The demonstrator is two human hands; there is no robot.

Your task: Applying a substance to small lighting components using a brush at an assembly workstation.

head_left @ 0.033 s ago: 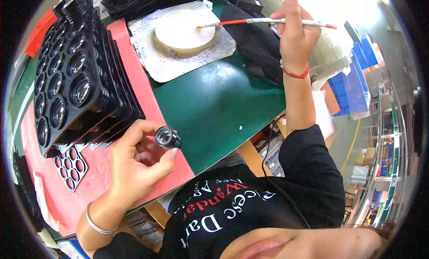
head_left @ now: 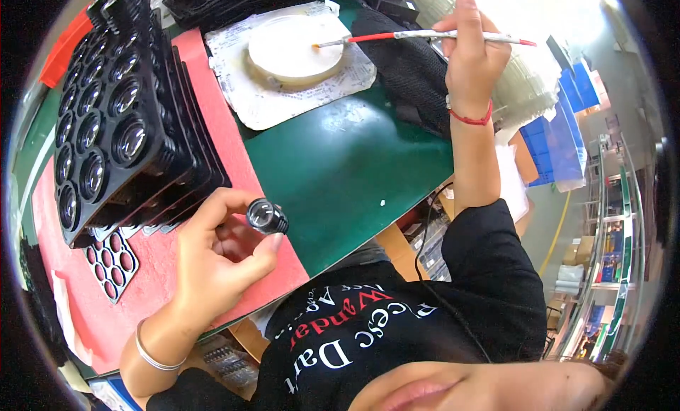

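Between the thumb and fingers of my left hand point(head_left: 219, 244) is a small black ribbed lens barrel point(head_left: 267, 217), its glass end tilted upward. It is held above the front edge of the pink mat point(head_left: 159, 297). My right hand point(head_left: 473, 46) grips a thin red-and-white paintbrush point(head_left: 425, 34), handle out to the right. The brush's orange-tinted tip is over a round white dish point(head_left: 294, 46), touching it or just above; I cannot tell which. Under the dish lies a stained paper-covered board point(head_left: 265, 112).
To the left stand stacked black trays point(head_left: 106, 127) with lenses in round pockets. A flat plate with round holes point(head_left: 112, 266) lies on the mat. Black mesh cloth point(head_left: 407, 67) and clear plastic trays point(head_left: 528, 78) are at the right. The green tabletop point(head_left: 340, 170) ends in front of me.
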